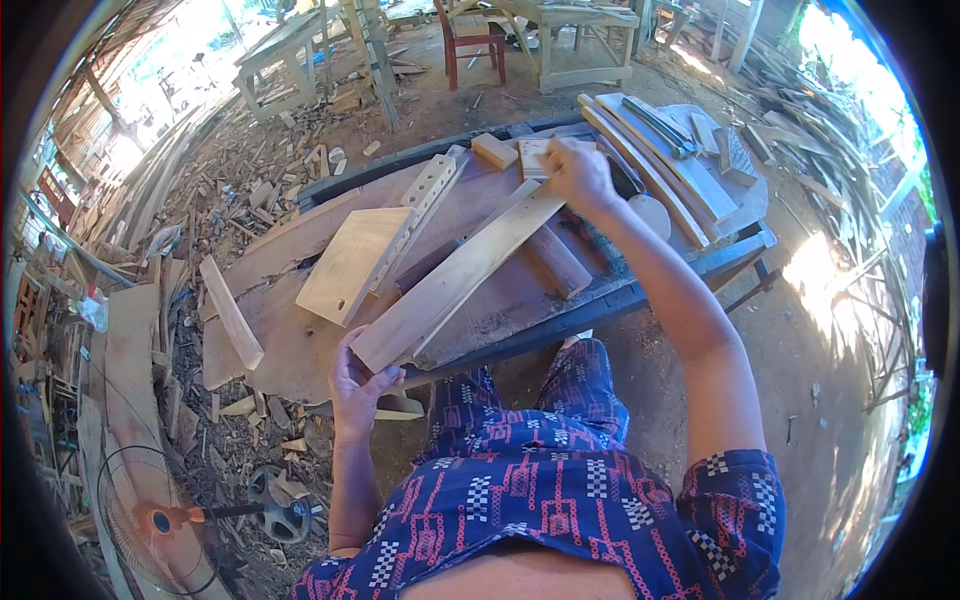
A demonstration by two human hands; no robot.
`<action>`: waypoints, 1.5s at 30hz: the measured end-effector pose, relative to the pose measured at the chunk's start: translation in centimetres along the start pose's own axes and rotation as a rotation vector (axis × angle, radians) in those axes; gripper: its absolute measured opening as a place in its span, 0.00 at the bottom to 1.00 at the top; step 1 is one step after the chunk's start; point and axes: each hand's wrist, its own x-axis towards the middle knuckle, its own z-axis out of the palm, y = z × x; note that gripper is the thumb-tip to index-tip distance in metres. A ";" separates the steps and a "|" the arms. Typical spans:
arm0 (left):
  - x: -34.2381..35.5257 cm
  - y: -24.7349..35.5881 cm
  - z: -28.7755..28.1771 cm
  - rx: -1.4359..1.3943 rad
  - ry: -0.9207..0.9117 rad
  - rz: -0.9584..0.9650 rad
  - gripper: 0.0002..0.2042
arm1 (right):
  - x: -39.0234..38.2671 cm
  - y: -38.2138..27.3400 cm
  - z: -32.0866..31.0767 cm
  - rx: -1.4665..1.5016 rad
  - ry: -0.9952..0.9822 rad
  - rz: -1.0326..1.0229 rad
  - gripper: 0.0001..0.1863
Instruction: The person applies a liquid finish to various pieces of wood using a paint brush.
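A long, pale wooden board (460, 272) lies slantwise over the workbench, its near end jutting past the front edge. My left hand (358, 388) grips that near end, thumb on one side and fingers on the other. At the board's far end, my right hand (582, 176) is closed in a fist; whatever lies inside its fingers is hidden. To the left of the board rest a wide light plank (352, 262) and a strip with a row of holes (432, 184). Just right of it is a thick brown wood block (556, 262).
The workbench (270, 300) also carries a small block (494, 151) and long planks (665, 170) at the right. A narrow offcut (231, 312) lies at its left end. A standing fan (160, 520) is at lower left. Behind stands a red chair (470, 40); scraps litter the ground.
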 end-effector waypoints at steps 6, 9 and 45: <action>0.0 -0.3 -0.1 -0.027 -0.010 -0.026 0.28 | -2.9 -13.6 -1.6 0.339 -0.162 -0.260 0.07; -0.2 -0.3 0.0 -0.010 0.007 -0.027 0.27 | -3.7 -19.6 -3.3 0.577 -0.182 -0.268 0.08; 0.7 0.5 -0.6 0.088 0.015 0.060 0.28 | -1.3 -7.0 -1.0 0.213 -0.091 -0.024 0.05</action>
